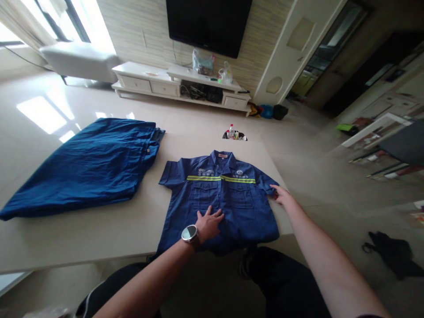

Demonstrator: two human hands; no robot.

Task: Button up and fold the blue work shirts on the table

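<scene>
A dark blue short-sleeved work shirt (pixel 232 198) lies face up on a pale table (pixel 139 229), its collar pointing away from me. A yellow reflective stripe crosses its chest, with white lettering above. My left hand (pixel 209 224), a watch on its wrist, rests flat with spread fingers on the lower front of the shirt. At the shirt's right sleeve, my right hand (pixel 281 194) pinches the cuff near the table's right edge. The shirt's hem hangs over the near edge of the table.
A folded blue cloth (pixel 82 163) covers the table's left part. Beyond the far edge stands a bin (pixel 234 135) with bottles. A white TV cabinet (pixel 159 84) runs along the wall under a television (pixel 208 24). Dark fabric (pixel 391 254) lies on the floor at right.
</scene>
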